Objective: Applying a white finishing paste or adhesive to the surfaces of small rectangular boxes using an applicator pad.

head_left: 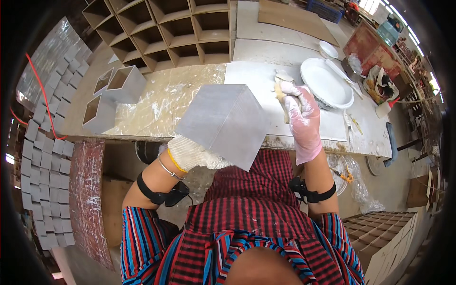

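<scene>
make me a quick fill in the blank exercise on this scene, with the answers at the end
1. The box held up by the left hand is colored ____.
2. The thin glove on the right hand is smeared with ____ residue.
3. On the worktable's left part sit ____ open boxes.
4. The apron is checked in black and ____.

Missing words: gray; white; three; red.

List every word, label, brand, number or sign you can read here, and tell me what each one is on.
None: no readable text shows on the grey box, the left hand's glove or the right hand's glove.
Too small or blurred to tell: any marking on the white bottle with a red tip, or on the bluish water jug.
</scene>
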`<state>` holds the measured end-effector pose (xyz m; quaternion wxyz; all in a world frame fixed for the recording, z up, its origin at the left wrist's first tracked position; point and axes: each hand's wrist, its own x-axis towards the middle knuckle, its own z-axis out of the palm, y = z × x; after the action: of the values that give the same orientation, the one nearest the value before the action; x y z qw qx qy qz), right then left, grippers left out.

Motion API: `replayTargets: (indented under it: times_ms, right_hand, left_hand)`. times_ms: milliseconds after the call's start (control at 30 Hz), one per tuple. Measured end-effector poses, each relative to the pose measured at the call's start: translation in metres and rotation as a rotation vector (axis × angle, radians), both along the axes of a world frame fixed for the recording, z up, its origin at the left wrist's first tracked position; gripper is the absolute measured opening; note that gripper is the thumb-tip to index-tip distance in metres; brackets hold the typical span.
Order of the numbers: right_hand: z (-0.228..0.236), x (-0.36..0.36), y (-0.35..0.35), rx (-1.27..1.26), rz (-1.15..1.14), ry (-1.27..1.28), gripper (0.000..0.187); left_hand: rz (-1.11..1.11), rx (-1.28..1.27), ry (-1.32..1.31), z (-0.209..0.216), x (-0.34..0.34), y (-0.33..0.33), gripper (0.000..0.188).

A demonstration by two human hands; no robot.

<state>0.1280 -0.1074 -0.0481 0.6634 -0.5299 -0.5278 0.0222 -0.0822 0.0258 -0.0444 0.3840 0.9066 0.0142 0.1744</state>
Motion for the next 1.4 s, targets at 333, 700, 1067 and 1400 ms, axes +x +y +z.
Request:
replayTargets:
  times_ms: [333, 700, 1067, 1400]
  right_hand:
    - [0.073, 0.002, 0.032, 0.063, -0.064, -0.829, 0.032]
    - [0.067, 0.003, 0.036, -0.084, -0.09, -0.835, 0.028]
    - [-0.028, 0.029, 0.015, -0.4, -0.053, -0.177, 0.034]
    - [-0.084, 0.022, 0.017, -0.465, -0.006, 0.133, 0.025]
  left_hand:
    - [-0.235, -0.021, 0.119, -0.005, -0.011, -0.005, 0.062]
    - [-0.252, -1.222, 0.282, -0.006, -0.016, -0.007, 0.043]
    - [0.197, 0.105, -0.004, 0.021, -0.062, 0.027, 0.031]
    - [0.951, -0.544, -0.169, 0.064, -0.175, 0.239, 0.063]
